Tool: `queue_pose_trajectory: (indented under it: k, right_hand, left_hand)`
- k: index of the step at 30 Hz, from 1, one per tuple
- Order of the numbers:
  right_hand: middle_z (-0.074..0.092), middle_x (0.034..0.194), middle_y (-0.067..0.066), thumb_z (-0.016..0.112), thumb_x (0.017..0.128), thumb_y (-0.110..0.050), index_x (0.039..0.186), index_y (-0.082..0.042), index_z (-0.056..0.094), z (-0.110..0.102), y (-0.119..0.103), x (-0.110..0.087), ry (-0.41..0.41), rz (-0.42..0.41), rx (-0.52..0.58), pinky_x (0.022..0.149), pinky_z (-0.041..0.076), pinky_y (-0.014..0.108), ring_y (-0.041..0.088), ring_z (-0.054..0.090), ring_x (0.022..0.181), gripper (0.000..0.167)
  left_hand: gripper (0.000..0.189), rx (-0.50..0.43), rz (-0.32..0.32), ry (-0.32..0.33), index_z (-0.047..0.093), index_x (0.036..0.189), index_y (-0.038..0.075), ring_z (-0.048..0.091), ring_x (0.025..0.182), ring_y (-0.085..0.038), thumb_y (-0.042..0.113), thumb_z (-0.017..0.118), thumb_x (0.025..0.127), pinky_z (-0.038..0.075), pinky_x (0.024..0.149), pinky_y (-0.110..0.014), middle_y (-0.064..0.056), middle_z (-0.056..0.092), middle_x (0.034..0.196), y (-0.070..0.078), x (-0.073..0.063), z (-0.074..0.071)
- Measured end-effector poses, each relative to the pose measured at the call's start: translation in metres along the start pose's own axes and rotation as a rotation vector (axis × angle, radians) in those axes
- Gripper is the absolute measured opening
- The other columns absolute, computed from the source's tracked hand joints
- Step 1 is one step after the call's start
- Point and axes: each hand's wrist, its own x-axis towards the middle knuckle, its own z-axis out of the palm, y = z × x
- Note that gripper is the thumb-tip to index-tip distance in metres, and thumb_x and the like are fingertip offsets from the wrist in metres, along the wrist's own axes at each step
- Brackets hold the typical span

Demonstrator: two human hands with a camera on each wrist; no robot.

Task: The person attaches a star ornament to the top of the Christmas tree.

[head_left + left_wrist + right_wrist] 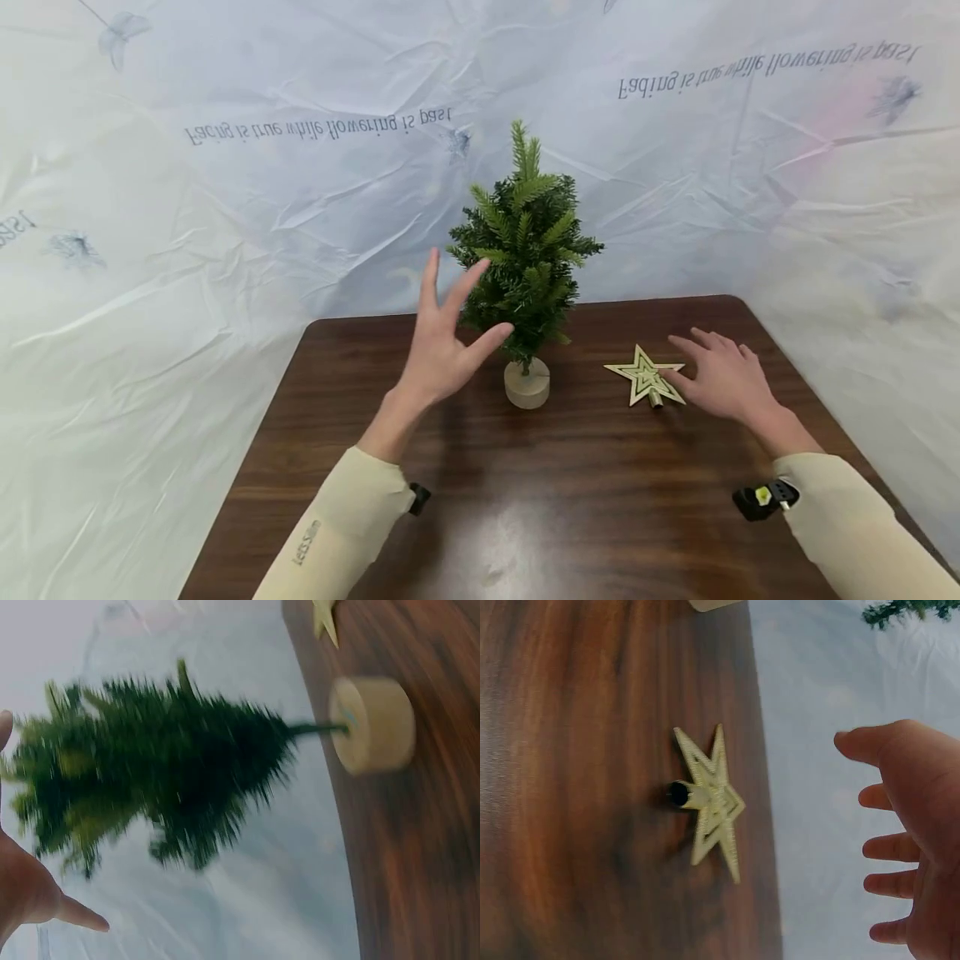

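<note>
A small artificial Christmas tree [525,250] stands upright on a round wooden base [527,385] near the back of the table. My left hand [442,350], fingers spread and holding nothing, is at the tree's left side and overlaps its lower branches in the head view. In the left wrist view the tree [165,765] looks blurred, with my thumb stretched out below it. To the right lies a gold star tree topper [645,377] with a short hollow socket [686,795]. My right hand [723,375] hovers just right of the star, fingers extended and apart from it in the right wrist view.
The dark wooden table [480,500] has rounded back corners. Close behind it hangs a wrinkled white plastic sheet [337,208] with printed writing and flowers, which also runs along both sides.
</note>
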Motion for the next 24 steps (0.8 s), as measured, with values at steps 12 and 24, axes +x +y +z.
queue_pose_trajectory:
  k: [12,24]
  right_hand:
    - [0.052,0.147,0.038,0.063,0.106,-0.039,0.149,0.003,0.056,0.021,0.020,0.000,-0.041,0.080,0.199,0.087,0.050,0.071,0.061,0.054,0.127,0.061]
    - [0.066,0.127,0.036,0.062,0.107,-0.034,0.146,0.011,0.055,0.038,0.033,-0.005,-0.069,0.120,0.323,0.077,0.051,0.056,0.030,0.066,0.072,0.060]
  left_hand:
    - [0.075,-0.060,-0.043,0.110,0.045,0.162,0.031,-0.001,0.165,-0.042,0.032,0.081,0.095,0.033,0.115,-0.075,-0.015,-0.012,0.178,0.007,0.021,0.044]
    - [0.076,-0.097,-0.149,0.033,0.033,0.165,0.040,0.007,0.162,-0.051,0.038,0.073,0.100,0.027,0.113,-0.082,-0.019,0.000,0.178,0.002,0.021,0.053]
